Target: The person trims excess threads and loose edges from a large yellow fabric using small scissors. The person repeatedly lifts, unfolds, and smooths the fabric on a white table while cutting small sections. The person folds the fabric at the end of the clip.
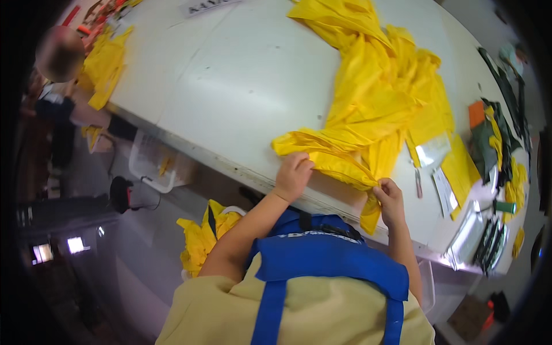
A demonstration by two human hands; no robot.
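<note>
A large piece of yellow fabric (374,98), thin and crumpled like a garment, stretches from the far side of the white table (241,86) to its near edge. Its near border is gripped at two places. My left hand (294,176) pinches the border close to its left corner, fingers pressed together. Farther right, my right hand (390,198) closes on the same border, and a short strip of cloth hangs below it over the table edge. Between the two hands the border runs slightly folded. Whether the fabric is a whole garment I cannot tell.
Right of the fabric lie a small tool with a reddish handle (418,184), a white card (444,190), dark and yellow cloth pieces and a green spool (505,207). A clear tray (467,233) sits near the right corner. Below left, yellow cloth (198,238) fills a container. Another person works far left.
</note>
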